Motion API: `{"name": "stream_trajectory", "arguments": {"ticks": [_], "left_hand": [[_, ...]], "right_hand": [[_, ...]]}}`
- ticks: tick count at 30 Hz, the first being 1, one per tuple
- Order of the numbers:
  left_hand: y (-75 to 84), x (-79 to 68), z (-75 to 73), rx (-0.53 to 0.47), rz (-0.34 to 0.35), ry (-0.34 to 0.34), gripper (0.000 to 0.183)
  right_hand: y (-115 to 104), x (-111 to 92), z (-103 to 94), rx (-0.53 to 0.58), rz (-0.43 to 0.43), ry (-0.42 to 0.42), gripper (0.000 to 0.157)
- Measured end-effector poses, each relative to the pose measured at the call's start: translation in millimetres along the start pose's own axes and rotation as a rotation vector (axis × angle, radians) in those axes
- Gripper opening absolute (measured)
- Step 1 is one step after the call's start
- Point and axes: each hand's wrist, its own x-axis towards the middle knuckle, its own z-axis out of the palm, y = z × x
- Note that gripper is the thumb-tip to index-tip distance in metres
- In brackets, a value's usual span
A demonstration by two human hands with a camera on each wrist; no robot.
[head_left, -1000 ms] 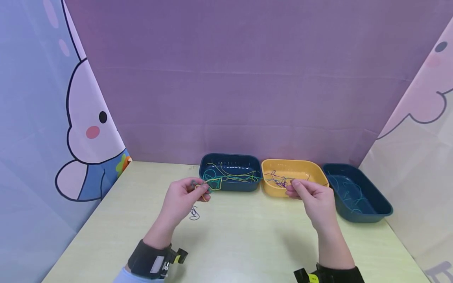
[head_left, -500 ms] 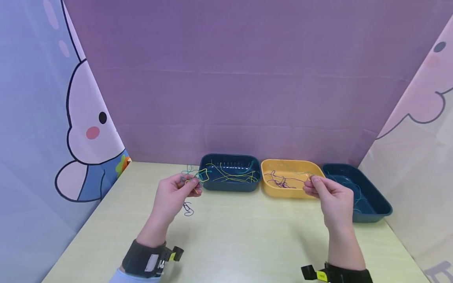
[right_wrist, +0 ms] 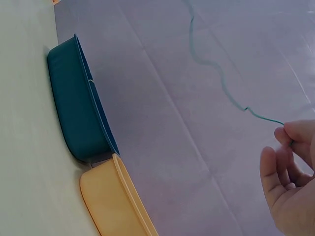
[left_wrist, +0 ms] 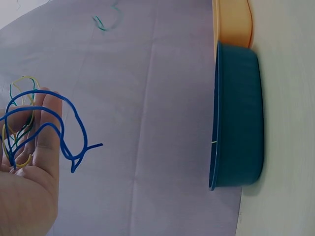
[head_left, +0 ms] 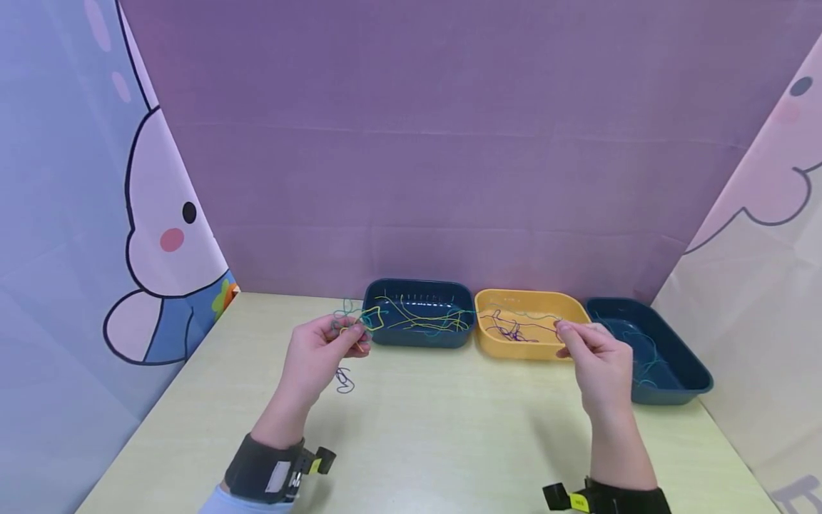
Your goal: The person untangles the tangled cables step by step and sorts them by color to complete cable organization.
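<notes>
In the head view my left hand (head_left: 324,346) holds a tangle of thin coloured wires, pinched between thumb and fingers. A yellow wire (head_left: 374,318) and green loops stick up from it, and a dark blue end (head_left: 344,380) hangs below. Seen from the left wrist, the blue wire (left_wrist: 78,123) bends in several loops beside the palm. My right hand (head_left: 597,360) pinches the end of a green wire (right_wrist: 224,83). That wire runs slack and wavy toward the left hand; part is hard to make out against the trays. Both hands are above the table.
Along the table's back stand a dark blue tray (head_left: 417,339) with yellow wires, a yellow tray (head_left: 514,348) with purple wires, and another dark blue tray (head_left: 674,395) with green wires at right. A purple cloth (head_left: 449,143) hangs behind.
Compared with one second ago, my hands are farther apart: the left has gone left, the right has gone right, then slightly back. The wire tangle has come away from the left tray.
</notes>
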Motion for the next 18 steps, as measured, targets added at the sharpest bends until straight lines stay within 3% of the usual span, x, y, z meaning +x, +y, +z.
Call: {"name": "stream_trajectory", "arguments": {"ticks": [10,18], "left_hand": [[-3.4,1.1,0.9,-0.038,0.012,-0.005,0.018],[-1.6,-0.3,3.8,-0.046,0.008,0.000,0.025]], "right_hand": [[0.8,0.6,-2.8,-0.107,0.020,0.035,0.028],[4.9,4.8,-9.8,-0.138,0.066,0.066,0.032]]}}
